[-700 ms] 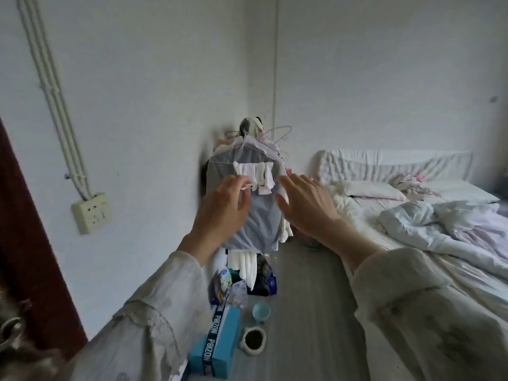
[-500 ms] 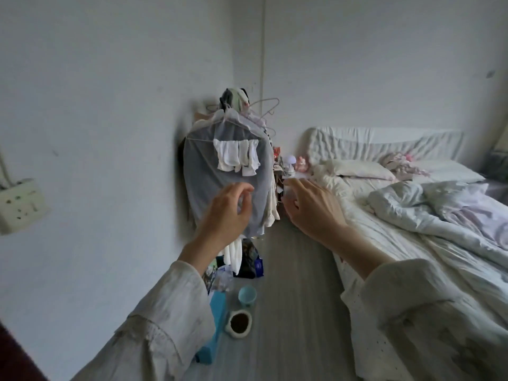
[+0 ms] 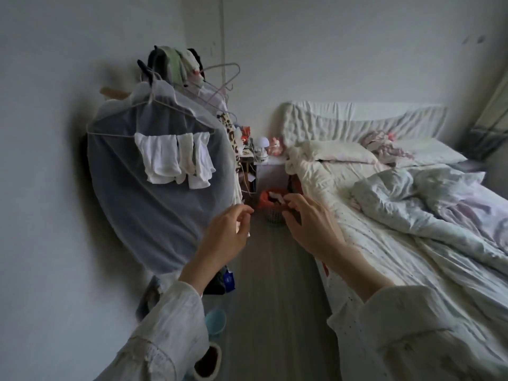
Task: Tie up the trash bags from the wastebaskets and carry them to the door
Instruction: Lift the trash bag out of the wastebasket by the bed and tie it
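Note:
A small white mesh wastebasket (image 3: pixel 275 216) stands on the floor at the far end of the aisle, between the nightstand and the bed. An orange-red trash bag (image 3: pixel 266 199) lines it, with white scraps showing inside. My left hand (image 3: pixel 230 235) is raised in front of me, fingers loosely curled and empty. My right hand (image 3: pixel 309 224) is held out beside it, fingers apart and empty, overlapping the basket's right side in the picture. Both hands are well short of the basket.
A clothes rack (image 3: pixel 162 149) with a grey garment cover and white socks leans on the left wall. The unmade bed (image 3: pixel 398 204) fills the right. A cluttered nightstand (image 3: pixel 264 160) stands in the corner. A blue cup (image 3: pixel 215 321), a mug (image 3: pixel 207 364) and other small items line the floor at left.
The view has moved forward along the aisle and turned right; the wall socket has left the frame. The wastebasket with its orange bag has come into sight. Both hands have dropped lower.

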`<state>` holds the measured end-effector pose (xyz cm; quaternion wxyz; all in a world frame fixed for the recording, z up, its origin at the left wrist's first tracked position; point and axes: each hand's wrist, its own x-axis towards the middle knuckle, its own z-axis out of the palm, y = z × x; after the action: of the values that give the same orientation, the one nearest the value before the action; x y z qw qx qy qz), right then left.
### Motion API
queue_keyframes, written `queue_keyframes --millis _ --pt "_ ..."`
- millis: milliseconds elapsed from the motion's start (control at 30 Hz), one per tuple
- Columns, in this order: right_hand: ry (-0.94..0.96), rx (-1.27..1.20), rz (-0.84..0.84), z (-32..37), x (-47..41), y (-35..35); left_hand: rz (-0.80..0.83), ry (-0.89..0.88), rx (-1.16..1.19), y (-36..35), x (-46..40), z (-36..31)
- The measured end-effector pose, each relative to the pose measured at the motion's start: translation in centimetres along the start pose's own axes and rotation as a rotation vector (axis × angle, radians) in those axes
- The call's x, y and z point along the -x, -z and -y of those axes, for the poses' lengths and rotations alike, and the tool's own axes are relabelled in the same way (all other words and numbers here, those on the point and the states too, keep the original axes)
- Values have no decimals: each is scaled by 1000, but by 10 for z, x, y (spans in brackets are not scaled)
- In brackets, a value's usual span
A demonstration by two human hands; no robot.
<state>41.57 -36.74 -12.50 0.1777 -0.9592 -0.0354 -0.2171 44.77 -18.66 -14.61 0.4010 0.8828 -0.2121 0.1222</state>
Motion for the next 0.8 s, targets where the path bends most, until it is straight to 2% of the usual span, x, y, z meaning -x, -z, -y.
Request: queue_keyframes --millis 267,500,800 --pt "-68 -20 44 -143 -134 -48 71 12 16 -110 -175 40" --pt "-76 -111 108 -275 -275 -81 94 132 34 -200 -335 69" --pt "-92 -185 188 -381 -435 -166 134 249 42 -286 -501 146"
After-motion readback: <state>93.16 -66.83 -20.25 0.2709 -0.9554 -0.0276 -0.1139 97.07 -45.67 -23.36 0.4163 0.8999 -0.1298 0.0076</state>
